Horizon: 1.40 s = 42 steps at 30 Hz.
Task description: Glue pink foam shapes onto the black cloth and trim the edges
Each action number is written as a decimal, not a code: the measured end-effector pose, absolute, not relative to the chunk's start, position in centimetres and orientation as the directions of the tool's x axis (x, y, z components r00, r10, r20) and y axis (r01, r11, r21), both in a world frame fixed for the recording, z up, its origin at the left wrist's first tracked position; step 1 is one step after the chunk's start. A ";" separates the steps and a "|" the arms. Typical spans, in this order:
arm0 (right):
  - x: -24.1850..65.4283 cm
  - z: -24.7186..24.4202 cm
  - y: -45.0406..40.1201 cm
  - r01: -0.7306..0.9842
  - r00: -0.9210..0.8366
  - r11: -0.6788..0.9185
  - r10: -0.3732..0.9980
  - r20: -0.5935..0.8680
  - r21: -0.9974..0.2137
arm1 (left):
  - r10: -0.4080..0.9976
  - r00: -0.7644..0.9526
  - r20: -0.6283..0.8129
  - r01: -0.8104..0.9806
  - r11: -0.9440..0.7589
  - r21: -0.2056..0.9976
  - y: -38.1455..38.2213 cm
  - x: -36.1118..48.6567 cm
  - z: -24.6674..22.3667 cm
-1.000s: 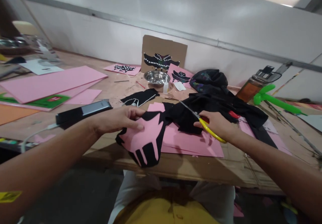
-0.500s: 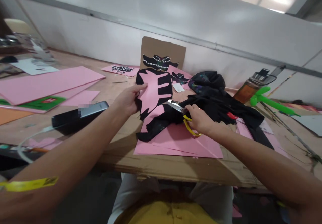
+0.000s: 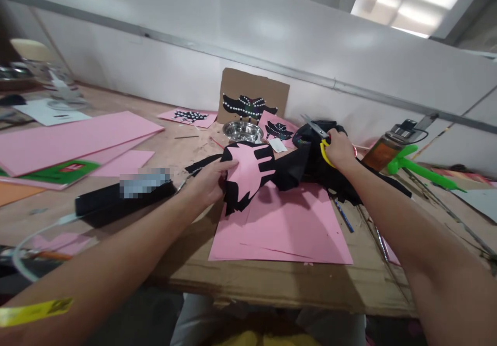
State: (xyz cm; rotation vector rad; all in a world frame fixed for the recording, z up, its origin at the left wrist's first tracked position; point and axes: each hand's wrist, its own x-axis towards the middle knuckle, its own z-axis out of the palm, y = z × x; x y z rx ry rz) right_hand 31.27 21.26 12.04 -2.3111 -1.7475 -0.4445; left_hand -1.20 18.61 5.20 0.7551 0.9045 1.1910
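A pink paper cutout (image 3: pixel 244 169) with strip-like prongs lies against a piece of black fabric (image 3: pixel 237 197). My left hand (image 3: pixel 212 180) is closed on the left edge of both, thumb on top of the pink paper. Scissors (image 3: pixel 319 129) with yellow handles are in my right hand (image 3: pixel 340 152), their blades pointing up and left, partly apart. That hand is above a dark heap of black cloth (image 3: pixel 316 167); whether its fingers also pinch the cloth is hidden. Pink sheets (image 3: pixel 287 227) lie below on the cardboard (image 3: pixel 202 271).
A metal bowl (image 3: pixel 243 131) sits behind the cutout, near bead-trimmed black shapes (image 3: pixel 248 109). At left are a black phone-like device (image 3: pixel 124 201) and pink sheets (image 3: pixel 77 139). To the right stand an amber bottle (image 3: pixel 382 146) and a green balloon (image 3: pixel 430 172). A blue pencil (image 3: pixel 344 215) lies nearby.
My right hand has moved up and right with the scissors, away from the cutout. The black cloth has shifted back and right, uncovering pink sheets and the blue pencil. The metal bowl now shows.
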 end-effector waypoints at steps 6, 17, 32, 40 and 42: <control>31.3 9.7 21.3 0.965 0.255 -0.263 0.946 0.202 0.013 | 0.953 0.250 -0.171 -0.350 0.253 0.902 17.2 -1.2 5.8; 29.1 5.7 18.5 0.990 0.134 -0.136 0.990 0.034 0.034 | 0.851 0.500 -0.161 0.080 0.140 0.987 14.0 3.0 4.8; 19.1 4.5 12.5 0.788 -0.487 0.559 0.823 0.294 -0.257 | 0.984 0.178 0.020 0.182 -0.053 0.982 17.7 -0.1 2.7; 18.6 1.3 13.3 0.856 -0.489 0.461 0.869 -0.078 -0.235 | 0.997 0.072 0.009 -0.004 -0.009 1.000 18.9 -1.2 3.1; 18.3 2.2 13.4 0.866 -0.470 0.443 0.879 -0.075 -0.234 | 0.999 0.048 0.018 -0.028 -0.017 0.999 19.0 -1.2 3.1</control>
